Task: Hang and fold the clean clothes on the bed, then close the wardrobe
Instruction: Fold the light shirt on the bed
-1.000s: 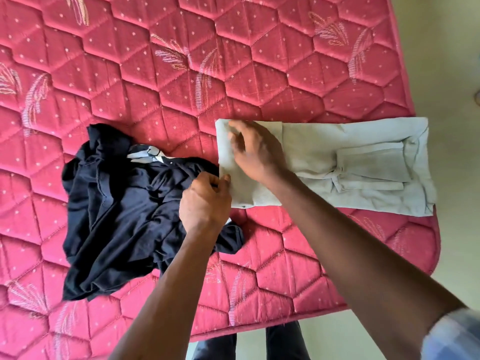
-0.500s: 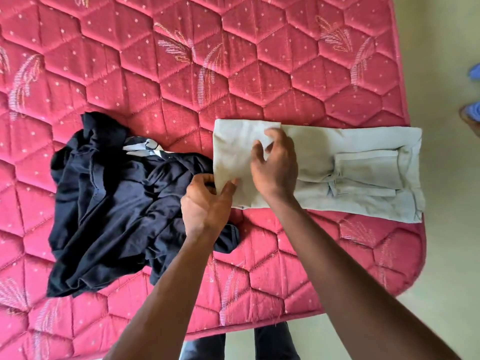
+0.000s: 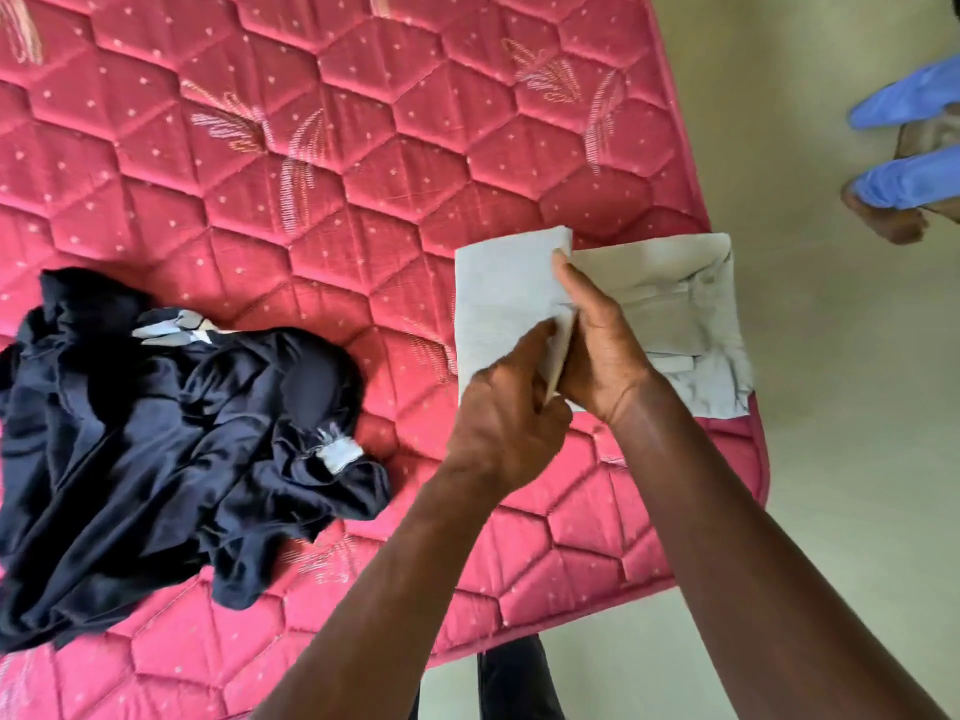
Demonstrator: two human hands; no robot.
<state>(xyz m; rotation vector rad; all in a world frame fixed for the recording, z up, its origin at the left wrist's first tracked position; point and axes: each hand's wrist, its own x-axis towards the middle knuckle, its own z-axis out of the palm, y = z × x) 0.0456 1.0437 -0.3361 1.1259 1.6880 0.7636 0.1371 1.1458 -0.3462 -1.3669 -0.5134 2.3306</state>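
Our left grip (image 3: 506, 407) and right grip (image 3: 597, 356) both pinch a raised flap of the pale grey garment (image 3: 498, 304). It is smooth cloth folded into a rectangle at 3 o'clock, reaching the right edge of the bed (image 3: 363, 174). Open pink quilted hexagons spread toward 12. A crumpled, glossy navy garment (image 3: 156, 449) lies at 9.

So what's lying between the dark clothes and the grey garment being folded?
Nothing but bare red mattress separates the dark clothes from the grey garment, as the head view shows.
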